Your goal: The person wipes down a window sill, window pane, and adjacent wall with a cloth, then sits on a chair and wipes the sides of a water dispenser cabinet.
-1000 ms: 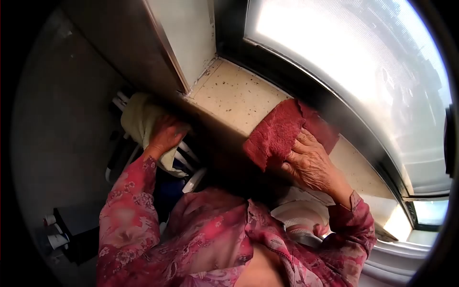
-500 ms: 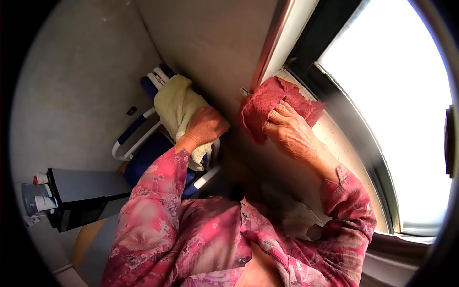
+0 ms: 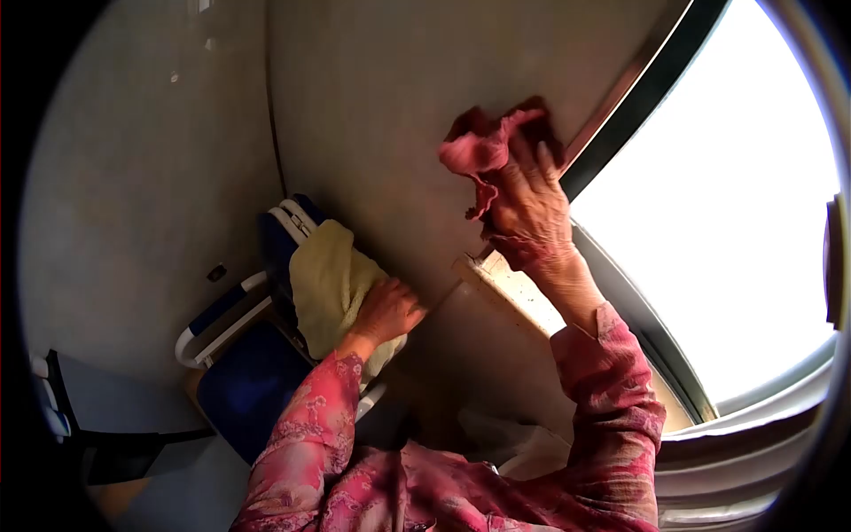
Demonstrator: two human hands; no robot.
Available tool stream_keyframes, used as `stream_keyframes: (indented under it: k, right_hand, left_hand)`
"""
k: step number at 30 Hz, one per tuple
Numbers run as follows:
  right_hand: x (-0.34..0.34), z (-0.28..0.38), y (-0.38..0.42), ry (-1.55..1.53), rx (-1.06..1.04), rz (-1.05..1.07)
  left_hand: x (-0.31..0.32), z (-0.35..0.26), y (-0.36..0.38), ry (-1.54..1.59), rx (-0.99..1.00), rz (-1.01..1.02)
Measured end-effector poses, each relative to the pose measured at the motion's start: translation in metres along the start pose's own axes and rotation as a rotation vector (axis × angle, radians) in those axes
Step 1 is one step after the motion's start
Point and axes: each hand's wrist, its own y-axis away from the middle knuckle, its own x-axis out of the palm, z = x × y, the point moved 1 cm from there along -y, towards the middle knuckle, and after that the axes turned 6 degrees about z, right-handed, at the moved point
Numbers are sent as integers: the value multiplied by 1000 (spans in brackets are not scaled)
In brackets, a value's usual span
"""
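Note:
My right hand [image 3: 532, 204] presses a red cloth [image 3: 483, 146] against the wall beside the dark window frame. Its fingers lie over the cloth, and part of the cloth hangs loose to the left and below the palm. Lower down, my left hand [image 3: 387, 312] rests with bent fingers on a pale yellow-green towel [image 3: 324, 275]. That towel is draped over a folded part of a blue and white chair [image 3: 253, 386]. The undersides of the left fingers are hidden.
A bright window [image 3: 709, 222] fills the right side, with a speckled sill [image 3: 519, 288] below its near corner. Striped fabric [image 3: 753, 461] hangs at the lower right. A dark-edged grey table [image 3: 115, 399] with white containers [image 3: 49, 399] stands at the lower left.
My right hand has moved with the red cloth from the sill up onto the wall, its fingers now flatter. My left hand stays at the towel; the whole view has shifted.

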Motion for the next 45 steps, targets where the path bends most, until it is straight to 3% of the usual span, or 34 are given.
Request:
stream_keyframes:
  k: [1, 2, 4, 5, 6, 7, 8, 10, 12, 16, 19, 23, 26, 30, 36, 40, 42, 43, 44, 45]
  right_hand:
    - [31, 5, 9, 174, -92, 93]
    - [36, 17, 21, 17, -141, 388]
    - [81, 44, 38, 85, -347, 375]
    - [100, 45, 51, -161, -440, 356]
    - [124, 54, 49, -309, -266, 518]
    - [121, 43, 35, -266, -272, 511]
    - [115, 34, 24, -208, -269, 471]
    - [59, 5, -18, -1, -306, 416]
    - [8, -52, -69, 126, -297, 55]
    - [-136, -179, -157, 476, 100, -91]
    - [-182, -273, -192, 622, 180, -486]
    - [-152, -203, -221, 696, 213, -325]
    - [-81, -110, -226, 455, -38, -217]
    - [63, -40, -184, 163, -244, 17]
    - [176, 65, -89, -84, -530, 396]
    - [197, 71, -77, -180, -572, 610]
    - [177, 38, -119, -85, -541, 536]
    - [173, 4, -146, -51, -537, 220]
    - [136, -17, -185, 91, -411, 197]
    - [115, -53, -222, 197, -433, -60]
  left_hand:
    - [2, 1, -1, 21, -17, 12]
    - [-2, -2, -3, 32, 18, -17]
    - [13, 4, -2, 31, -40, 167]
    - [13, 4, -1, 35, -16, 138]
    - [14, 6, -4, 44, -79, 231]
    - [15, 6, -5, 56, -146, 327]
    - [23, 7, 0, 59, -127, 299]
    - [35, 9, 3, 150, -37, -32]
    - [38, 10, 3, 143, -57, -7]
    - [38, 5, -1, 138, -96, 11]
    - [27, 0, -5, 97, -103, 41]
    - [35, 8, -5, 121, -131, 197]
    - [78, 10, 2, 103, -143, -2]
    - [53, 3, -1, 153, -194, 185]
    - [60, 5, 0, 150, -121, -89]
    - [65, 5, 2, 185, -111, -128]
    - [68, 6, 0, 83, -104, -85]
    - [70, 4, -1, 89, -116, -78]
    - [71, 2, -2, 118, -147, -30]
    - [73, 3, -3, 145, -182, 19]
